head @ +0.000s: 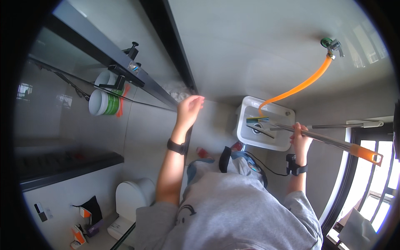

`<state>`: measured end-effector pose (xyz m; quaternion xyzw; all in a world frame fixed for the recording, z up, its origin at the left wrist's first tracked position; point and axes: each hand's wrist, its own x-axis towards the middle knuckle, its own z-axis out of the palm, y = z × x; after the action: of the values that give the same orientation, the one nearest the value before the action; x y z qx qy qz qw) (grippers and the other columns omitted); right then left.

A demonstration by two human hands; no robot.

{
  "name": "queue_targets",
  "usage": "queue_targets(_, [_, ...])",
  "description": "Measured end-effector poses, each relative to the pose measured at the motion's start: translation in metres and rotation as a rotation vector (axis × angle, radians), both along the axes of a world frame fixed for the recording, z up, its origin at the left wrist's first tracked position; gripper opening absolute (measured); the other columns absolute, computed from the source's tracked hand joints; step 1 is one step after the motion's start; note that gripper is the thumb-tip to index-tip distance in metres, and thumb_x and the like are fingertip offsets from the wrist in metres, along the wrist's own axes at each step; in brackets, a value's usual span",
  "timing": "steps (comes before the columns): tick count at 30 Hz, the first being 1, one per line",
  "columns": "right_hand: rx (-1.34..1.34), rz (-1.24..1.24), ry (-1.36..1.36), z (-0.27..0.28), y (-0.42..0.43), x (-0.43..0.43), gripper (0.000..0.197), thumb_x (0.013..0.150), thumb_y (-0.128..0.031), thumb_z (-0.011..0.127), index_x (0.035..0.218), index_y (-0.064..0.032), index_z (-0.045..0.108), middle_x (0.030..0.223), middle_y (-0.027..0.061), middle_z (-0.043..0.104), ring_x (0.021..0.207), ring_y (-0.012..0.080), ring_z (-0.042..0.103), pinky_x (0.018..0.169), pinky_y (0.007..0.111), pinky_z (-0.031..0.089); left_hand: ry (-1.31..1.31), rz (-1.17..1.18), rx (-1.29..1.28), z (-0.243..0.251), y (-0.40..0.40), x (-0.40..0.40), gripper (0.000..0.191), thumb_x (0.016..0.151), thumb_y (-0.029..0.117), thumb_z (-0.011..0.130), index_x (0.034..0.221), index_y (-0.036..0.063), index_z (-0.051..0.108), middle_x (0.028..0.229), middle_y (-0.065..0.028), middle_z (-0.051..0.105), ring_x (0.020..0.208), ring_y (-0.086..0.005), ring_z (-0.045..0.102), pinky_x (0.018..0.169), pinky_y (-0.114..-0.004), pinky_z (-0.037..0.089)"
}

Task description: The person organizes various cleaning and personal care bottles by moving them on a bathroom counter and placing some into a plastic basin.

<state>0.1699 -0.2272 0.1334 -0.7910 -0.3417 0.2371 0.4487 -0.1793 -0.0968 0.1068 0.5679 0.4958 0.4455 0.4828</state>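
Observation:
My right hand [301,137] is closed around the metal pole of a sponge mop [331,140], which has an orange handle end. The mop's green and yellow head [257,120] is over a white utility sink [242,129]. A squeegee with a metal pole [337,126] leans across the same sink, its dark blade [260,131] near the drain. An orange hose [300,87] runs from a wall tap [334,47] down into the basin. My left hand [189,109] is raised beside a dark frame post, its fingers loosely curled and holding nothing.
A dark metal door frame [115,59] crosses the upper left. White and green buckets [104,101] stand beyond it. A toilet [131,200] is at lower left, under a dark ledge [72,170]. At the right is a barred window [372,175]. A black cable hangs beside the sink.

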Motion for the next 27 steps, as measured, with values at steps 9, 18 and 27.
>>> queue_targets(9, [0.222,0.103,-0.201,0.145,0.013,-0.049,0.033,0.083,-0.030,0.057,0.071,0.0001,0.063,0.052,0.0010,0.051,0.037,0.0035,0.036,0.036,0.018,0.025,-0.115,0.151,-0.146,-0.015,-0.026,-0.076,0.019,0.085,0.012,0.056,0.093,-0.0045,0.058,0.089,-0.0094,0.063,0.079,-0.0140,0.060,0.069,-0.025,0.049])
queue_targets(18, [0.007,0.517,-0.098,0.100,0.072,-0.161,0.029,0.086,-0.027,0.054,0.080,-0.0002,0.063,0.051,0.0002,0.051,0.043,0.0058,0.042,0.042,0.022,0.035,-0.051,0.238,-0.151,-0.032,-0.063,-0.137,0.017,0.087,0.013,0.052,0.095,0.0006,0.059,0.083,-0.0036,0.063,0.071,-0.0088,0.058,0.061,-0.020,0.045])
queue_targets(27, [-0.155,1.109,0.076,-0.018,0.100,-0.368,0.029,0.084,-0.027,0.058,0.087,0.0023,0.060,0.055,0.0050,0.054,0.046,0.0103,0.053,0.042,0.022,0.044,0.151,0.397,-0.218,-0.092,-0.125,-0.216,0.021,0.082,0.019,0.058,0.091,0.0006,0.061,0.078,-0.0114,0.064,0.069,-0.0161,0.061,0.063,-0.026,0.047])
